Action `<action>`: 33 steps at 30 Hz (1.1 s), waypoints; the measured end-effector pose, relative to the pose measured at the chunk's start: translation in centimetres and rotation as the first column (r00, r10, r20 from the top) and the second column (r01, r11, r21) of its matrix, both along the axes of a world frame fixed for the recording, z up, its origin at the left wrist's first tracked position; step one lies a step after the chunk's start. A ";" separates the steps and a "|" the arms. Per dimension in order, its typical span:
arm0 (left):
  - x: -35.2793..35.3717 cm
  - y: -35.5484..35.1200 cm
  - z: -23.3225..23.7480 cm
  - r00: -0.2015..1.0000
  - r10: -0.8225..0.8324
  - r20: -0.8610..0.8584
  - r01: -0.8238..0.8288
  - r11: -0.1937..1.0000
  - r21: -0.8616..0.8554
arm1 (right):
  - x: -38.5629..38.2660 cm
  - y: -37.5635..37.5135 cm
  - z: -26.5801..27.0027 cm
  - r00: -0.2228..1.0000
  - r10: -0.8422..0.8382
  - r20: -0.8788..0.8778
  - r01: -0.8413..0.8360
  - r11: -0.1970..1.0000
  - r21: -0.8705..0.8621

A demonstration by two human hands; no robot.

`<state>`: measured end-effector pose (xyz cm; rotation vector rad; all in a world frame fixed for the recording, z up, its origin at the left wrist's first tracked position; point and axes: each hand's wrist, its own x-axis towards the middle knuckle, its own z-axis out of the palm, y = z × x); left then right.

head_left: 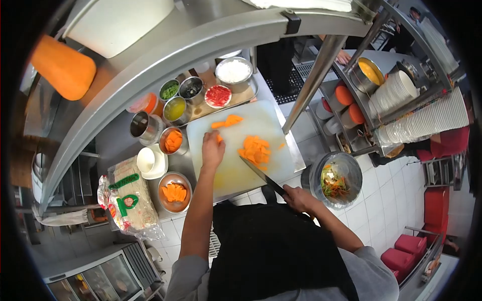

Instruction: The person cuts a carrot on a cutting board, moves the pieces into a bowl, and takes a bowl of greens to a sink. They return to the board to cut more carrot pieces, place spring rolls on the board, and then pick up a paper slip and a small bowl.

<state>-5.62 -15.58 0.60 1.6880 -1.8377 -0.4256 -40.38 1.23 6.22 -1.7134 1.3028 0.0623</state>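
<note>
Black apron cloth [281, 246] is filling the lower middle of the view, with the cutting board [236, 175] lying just beyond it. On that board, sliced orange pieces are sitting in a main pile [256, 149], while a smaller cluster [227, 121] is lying near the far edge. The right hand [299, 198] is gripping the knife [261, 174] by its dark handle, fingers closed, and the blade is slanting toward the pile, its tip reaching the near edge. The left hand [213, 149] is hovering or resting over the board's left side, fingers bent beside an orange piece [219, 137]; I'm not able to tell whether it is pinching it.

Left of the board, a metal bowl [183, 204] and a smaller steel container [183, 146] are each holding more orange slices. White bowls [152, 163] are standing between them and a clear plastic package [131, 198]. Past the far edge, red pieces [218, 95] are heaping up beside a container of white food [233, 70]. To the right, a lined bin [355, 175] is holding mixed scraps.
</note>
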 end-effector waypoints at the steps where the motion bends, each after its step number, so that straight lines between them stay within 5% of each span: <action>1: 0.3 0.8 0.1 0.995 0.049 -0.082 -0.044 0.997 0.057 | -0.1 0.1 0.0 1.000 -0.003 -0.002 0.003 1.000 0.011; 2: 0.9 1.7 -1.0 0.995 0.050 -0.084 -0.044 0.997 0.066 | -0.1 0.0 0.2 1.000 0.000 -0.003 0.000 1.000 0.002; 4: 1.8 4.4 -2.9 0.728 0.092 -0.679 -0.022 0.994 0.110 | -0.1 0.0 0.8 1.000 0.009 -0.004 -0.009 1.000 -0.002; 5: 1.7 6.4 -2.5 0.633 0.111 -0.767 -0.003 0.990 0.141 | 0.0 -0.1 1.1 1.000 0.009 0.003 -0.009 1.000 -0.026; 10: -0.1 12.0 -1.4 0.640 0.234 -0.732 -0.063 0.965 0.253 | 1.2 -0.7 0.7 0.998 0.030 0.051 -0.027 0.998 -0.063; 12: -1.2 12.9 -0.9 0.859 0.216 -0.464 -0.229 0.973 0.029 | 2.6 -1.6 0.5 0.998 0.053 0.041 -0.047 0.991 -0.123; 14: -1.4 13.3 -0.6 0.851 0.323 -0.413 -0.307 0.946 0.108 | 3.5 -2.3 -0.9 0.994 0.102 0.031 -0.097 0.986 -0.135; 16: -1.4 13.7 -0.4 0.947 0.280 -0.154 -0.304 0.938 -0.166 | 4.0 -3.0 -1.6 0.990 0.142 0.005 -0.140 0.980 -0.143; 17: -1.3 13.9 -0.4 0.923 0.260 -0.283 -0.287 0.956 -0.060 | 4.2 -3.3 -1.6 0.988 0.153 -0.001 -0.151 0.976 -0.156; 24: -1.1 14.3 -0.8 0.931 0.198 -0.307 -0.225 0.973 -0.052 | 4.0 -4.3 -2.5 0.981 0.194 0.022 -0.180 0.940 -0.291; 26: -1.3 14.0 -0.5 0.969 0.189 -0.160 -0.211 0.968 -0.137 | 4.0 -4.3 -2.3 0.977 0.208 0.037 -0.187 0.932 -0.309; 33: -1.7 14.4 -1.4 0.937 0.192 -0.290 -0.249 0.953 -0.172 | 4.8 -4.3 -2.8 0.972 0.232 -0.038 -0.232 0.924 -0.305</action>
